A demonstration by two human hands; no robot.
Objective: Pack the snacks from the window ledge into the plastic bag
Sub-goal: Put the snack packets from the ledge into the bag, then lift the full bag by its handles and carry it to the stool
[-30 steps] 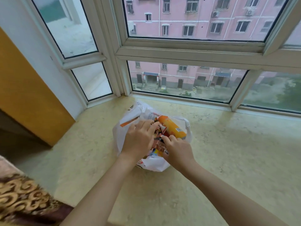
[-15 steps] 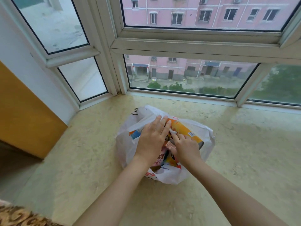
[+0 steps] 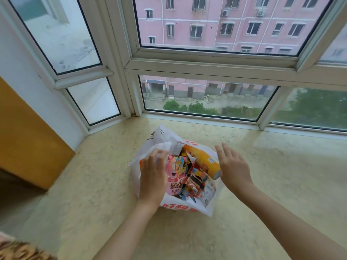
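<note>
A white plastic bag (image 3: 185, 207) with red print lies open on the marble window ledge (image 3: 262, 175). Inside it I see a pink snack packet (image 3: 175, 185), an orange can-shaped tube (image 3: 203, 161) and several small colourful packets (image 3: 197, 182). My left hand (image 3: 153, 174) rests on the bag's left side, its fingertips curled into the white plastic at the rim. My right hand (image 3: 232, 166) hovers just right of the orange tube, fingers straight and spread, holding nothing.
White window frames (image 3: 212, 70) and glass close off the ledge at the back and left. A yellow-orange panel (image 3: 24, 136) stands at the left, beside the ledge's corner. A patterned brown fabric (image 3: 16, 250) shows at the bottom left.
Both hands were together over the snacks in the bag's mouth. They have now parted: the right hand has lifted off to the right, the left has slid to the bag's left rim.
</note>
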